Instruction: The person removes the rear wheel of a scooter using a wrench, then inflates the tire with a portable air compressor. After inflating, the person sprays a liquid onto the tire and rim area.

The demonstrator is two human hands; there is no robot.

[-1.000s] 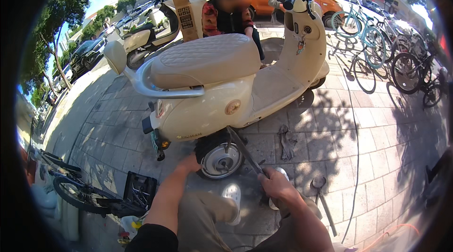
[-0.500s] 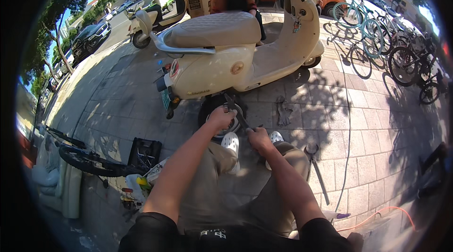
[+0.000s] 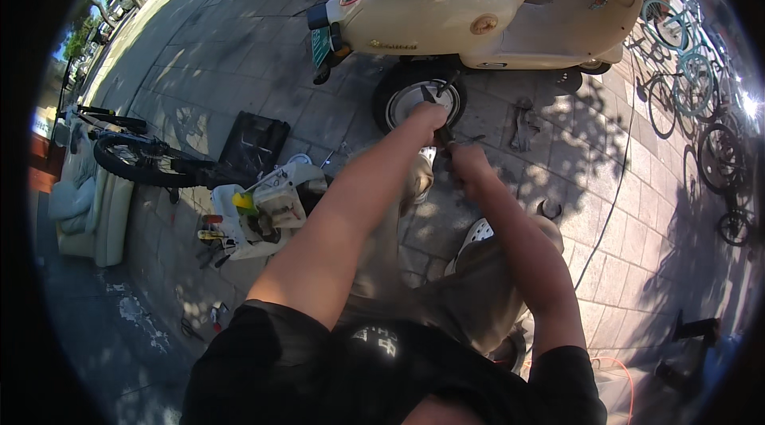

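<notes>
Both my hands grip a long dark metal hand tool (image 3: 444, 135); its exact kind is unclear. My left hand (image 3: 429, 115) is closed round its far part, over the wheel (image 3: 386, 100), which has a black tyre and a pale hub. My right hand (image 3: 470, 162) is closed round the near end, to the right and closer to me. The tool's pointed far end reaches over the hub; whether it touches is hidden. The wheel lies beside a cream scooter (image 3: 434, 23), partly under its body.
A grey glove-like cloth (image 3: 523, 126) lies right of the wheel. To the left stand a white tool tub (image 3: 239, 222), a dark open case (image 3: 253, 142) and a bicycle (image 3: 131, 160) lying over. Parked bicycles (image 3: 697, 78) line the right side. A cable (image 3: 617, 194) runs along the paving.
My view has tilted down and shifted left, so the scooter sits higher in it and the person behind it is out of view. Both hands stay on the tool over the wheel.
</notes>
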